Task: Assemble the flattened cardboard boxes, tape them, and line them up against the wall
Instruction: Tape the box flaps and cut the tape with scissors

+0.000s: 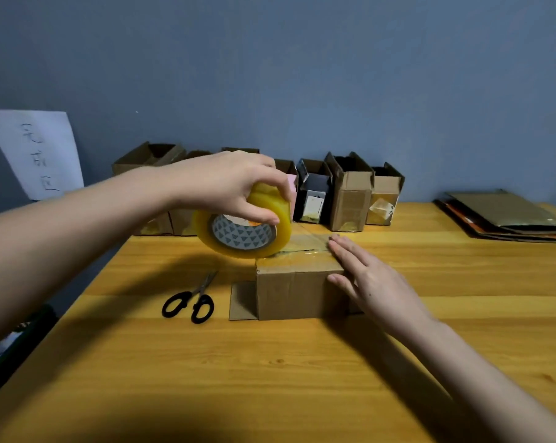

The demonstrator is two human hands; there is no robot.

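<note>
The left hand (pixel 225 183) grips the tape roll (pixel 243 225) with fingers curled over its rim, tilted at the left end of the box (pixel 297 282) in mid-counter (pixel 270 378), while the right hand (pixel 372 282) lies flat, fingers straight, pressing the box's right top edge where a strip of tape (pixel 305 244) already runs along the seam; I judge the strip should be kept taut, drawn over the left edge, rubbed down, then cut. From the left I count one sheet of paper (pixel 36 151), one pair of scissors (pixel 190 302), about seven finished boxes (pixel 350 193) lined against the wall (pixel 302 75), some partly hidden, and one stack of flattened boxes (pixel 507 215).
</note>
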